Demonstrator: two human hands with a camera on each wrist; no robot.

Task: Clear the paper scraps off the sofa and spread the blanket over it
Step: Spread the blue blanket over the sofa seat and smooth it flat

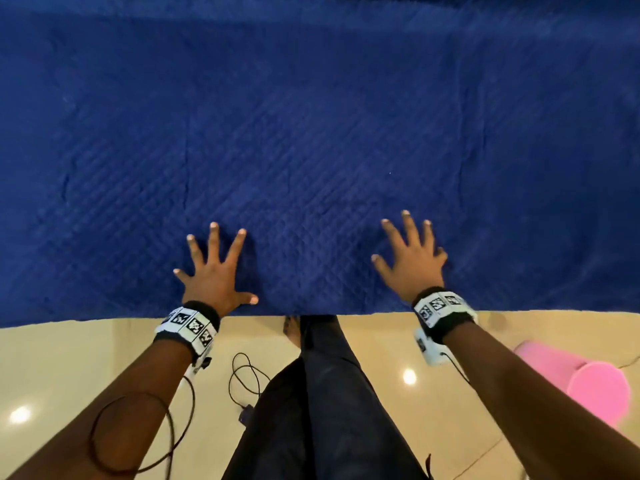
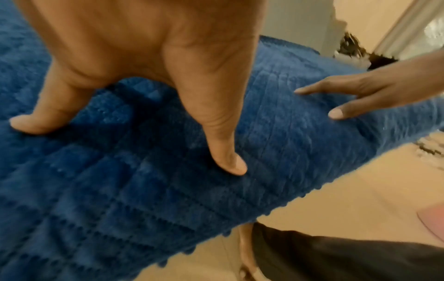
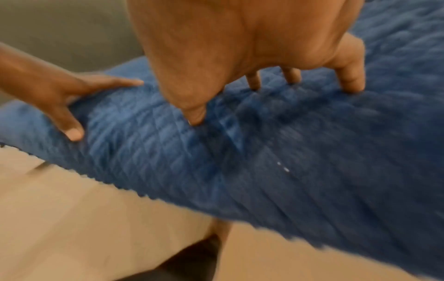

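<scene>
A dark blue quilted blanket (image 1: 311, 133) lies spread flat over the sofa and fills the upper part of the head view; its front edge hangs at the seat's front. My left hand (image 1: 214, 268) presses on it with straight, splayed fingers near that edge. My right hand (image 1: 412, 258) lies flat on it the same way, a short distance to the right. The left wrist view shows my left fingertips (image 2: 230, 165) on the blanket (image 2: 120, 190). In the right wrist view my right fingertips (image 3: 195, 117) press the blanket (image 3: 288, 161). No paper scraps are in view. The sofa itself is hidden under the blanket.
A beige tiled floor (image 1: 86, 358) runs in front of the sofa. A pink cylindrical object (image 1: 581, 379) stands on the floor at the right. A black cable (image 1: 246, 379) lies on the floor by my legs (image 1: 322, 393).
</scene>
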